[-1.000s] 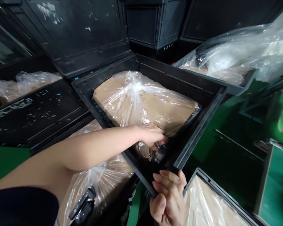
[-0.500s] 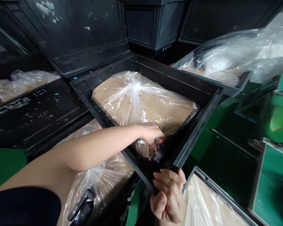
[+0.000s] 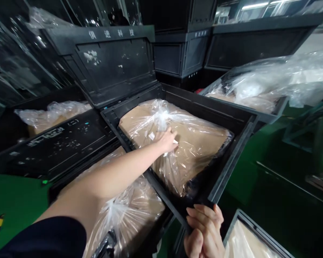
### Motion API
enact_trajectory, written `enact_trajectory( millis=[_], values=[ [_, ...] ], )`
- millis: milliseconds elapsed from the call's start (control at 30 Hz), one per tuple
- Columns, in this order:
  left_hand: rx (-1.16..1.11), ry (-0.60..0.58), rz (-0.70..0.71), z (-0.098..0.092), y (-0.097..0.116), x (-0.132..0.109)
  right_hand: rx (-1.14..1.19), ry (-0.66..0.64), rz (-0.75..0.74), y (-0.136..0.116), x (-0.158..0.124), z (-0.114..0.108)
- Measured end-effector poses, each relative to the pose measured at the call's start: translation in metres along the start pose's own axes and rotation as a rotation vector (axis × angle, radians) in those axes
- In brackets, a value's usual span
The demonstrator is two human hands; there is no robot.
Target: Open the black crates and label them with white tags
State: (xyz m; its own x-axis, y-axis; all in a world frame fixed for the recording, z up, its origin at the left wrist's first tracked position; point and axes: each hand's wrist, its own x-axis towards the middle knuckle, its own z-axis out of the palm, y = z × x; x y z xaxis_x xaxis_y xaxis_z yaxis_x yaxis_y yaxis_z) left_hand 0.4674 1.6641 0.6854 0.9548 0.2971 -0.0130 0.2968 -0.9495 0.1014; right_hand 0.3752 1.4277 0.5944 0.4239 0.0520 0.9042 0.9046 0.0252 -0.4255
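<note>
Plastic, clear and crinkly, is under my left hand [image 3: 167, 140] now: a second ago that hand was down at the near corner of the black crate [image 3: 231, 143], fingers tucked into the film there, and it has come up to the middle of the bag [image 3: 193, 143], just below the gathered knot [image 3: 160, 115]. Fingers are curled loosely on the film, pinching a fold I think (hard to be sure from here). So the corner is left alone and the neck of the bag is what I'm on.

My right hand [image 3: 204, 233] has stayed where it was, clamped on the near corner of the crate rim, fingers over the top edge, thumb underneath.

Inside the bag lies a flat brown cardboard sheet [image 3: 201, 138], matte, filling the crate. Hard, scuffed black lid [image 3: 110, 64] stands open behind. More bagged crates [image 3: 247, 93] sit around on the green floor [image 3: 13, 193].
</note>
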Motion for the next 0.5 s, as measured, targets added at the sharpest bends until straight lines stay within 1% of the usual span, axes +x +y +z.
enact_trajectory(
  millis=[33, 67, 100, 167, 233, 300, 367, 500],
  values=[
    [0.035, -0.02, -0.096, -0.001, -0.009, 0.003, -0.002, 0.002, -0.013, 0.0, 0.0, 0.0],
    [0.044, -0.06, -0.164, -0.001, -0.017, 0.006, -0.003, 0.0, -0.026, 0.0, 0.0, 0.001],
    [0.037, -0.105, -0.198, -0.001, -0.023, 0.009, -0.001, 0.004, -0.029, 0.0, 0.001, 0.001],
    [0.01, -0.165, -0.2, 0.002, -0.032, 0.013, 0.012, 0.016, -0.032, 0.001, 0.001, 0.001],
    [-0.026, -0.19, -0.182, 0.002, -0.035, 0.014, 0.03, 0.023, -0.046, 0.003, 0.0, 0.002],
    [-0.08, -0.179, -0.153, -0.001, -0.038, 0.012, 0.036, 0.03, -0.074, 0.006, -0.002, 0.003],
    [-0.145, -0.139, -0.13, -0.007, -0.045, 0.006, 0.042, 0.051, -0.098, 0.01, -0.004, 0.004],
    [-0.262, -0.095, -0.147, -0.018, -0.073, -0.013, 0.051, 0.057, -0.128, 0.014, -0.007, 0.004]
  ],
)
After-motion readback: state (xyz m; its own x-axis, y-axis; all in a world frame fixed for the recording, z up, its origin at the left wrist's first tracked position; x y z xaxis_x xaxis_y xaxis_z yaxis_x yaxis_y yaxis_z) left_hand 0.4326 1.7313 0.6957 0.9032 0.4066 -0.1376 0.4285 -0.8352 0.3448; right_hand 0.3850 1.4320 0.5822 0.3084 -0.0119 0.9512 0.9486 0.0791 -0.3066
